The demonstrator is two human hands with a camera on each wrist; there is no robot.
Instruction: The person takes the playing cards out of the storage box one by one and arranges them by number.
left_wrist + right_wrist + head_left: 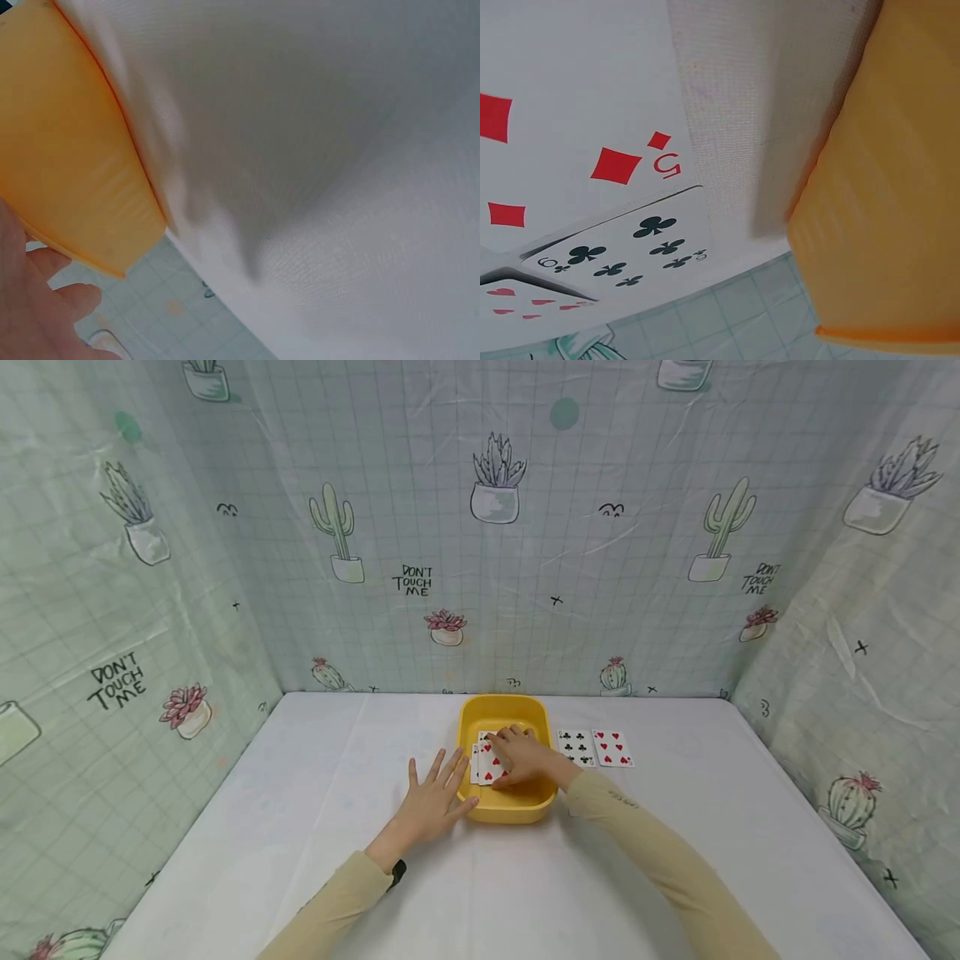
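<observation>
A yellow plastic basin [508, 816] stands on the white table. My right hand [521, 756] reaches over its right wall, thumb and fingers at opposite ends of a hearts playing card [489, 770]. Under that card, a black-suited card [475, 772] shows along the left. My left hand [431, 802] has its fingers spread, fingertips right at the basin's left rim. In the left wrist view, part of that hand [37, 300] shows beside the basin wall [67, 142].
Right of the basin lie a six of clubs [576, 748] and a six of hearts [612, 748]. A five of diamonds [577, 112] appears nearer in the right wrist view. Patterned cloth [525, 568] rises behind the table [337, 777] and along both sides.
</observation>
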